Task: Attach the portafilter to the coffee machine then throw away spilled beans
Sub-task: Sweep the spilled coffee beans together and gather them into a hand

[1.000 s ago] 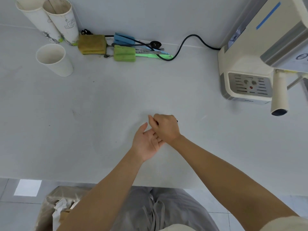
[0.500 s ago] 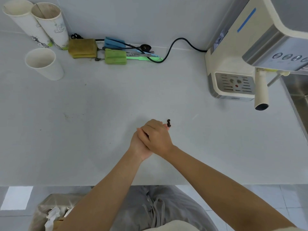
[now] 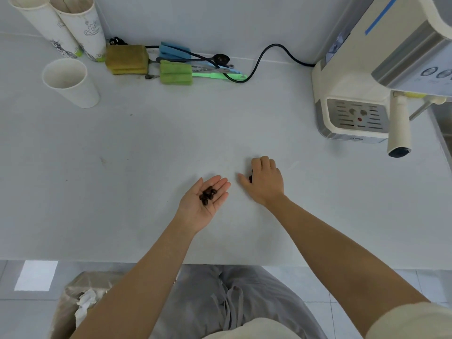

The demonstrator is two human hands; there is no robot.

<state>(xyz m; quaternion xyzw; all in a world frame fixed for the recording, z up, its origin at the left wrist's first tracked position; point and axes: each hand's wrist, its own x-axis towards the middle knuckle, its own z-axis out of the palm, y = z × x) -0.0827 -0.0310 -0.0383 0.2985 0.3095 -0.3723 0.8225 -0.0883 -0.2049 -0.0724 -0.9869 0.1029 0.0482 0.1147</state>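
My left hand (image 3: 203, 204) lies palm up on the white counter (image 3: 146, 167) with several dark coffee beans (image 3: 208, 195) resting in the palm. Just to its right, my right hand (image 3: 265, 182) is palm down on the counter, fingers curled over a couple of loose beans (image 3: 250, 177) that show at its thumb side. The cream coffee machine (image 3: 362, 94) stands at the far right, and the portafilter handle (image 3: 400, 126) sticks out from under its head toward me.
Three paper cups (image 3: 71, 81) stand at the back left. Sponges (image 3: 127, 58) and utensils lie along the wall beside a black power cable (image 3: 269, 52). A lined bin (image 3: 80, 302) with crumpled paper sits on the floor below the counter's front edge.
My hands were pressed together over the counter. They have separated: the left palm is turned up showing beans, and the right hand has moved right onto the loose beans.
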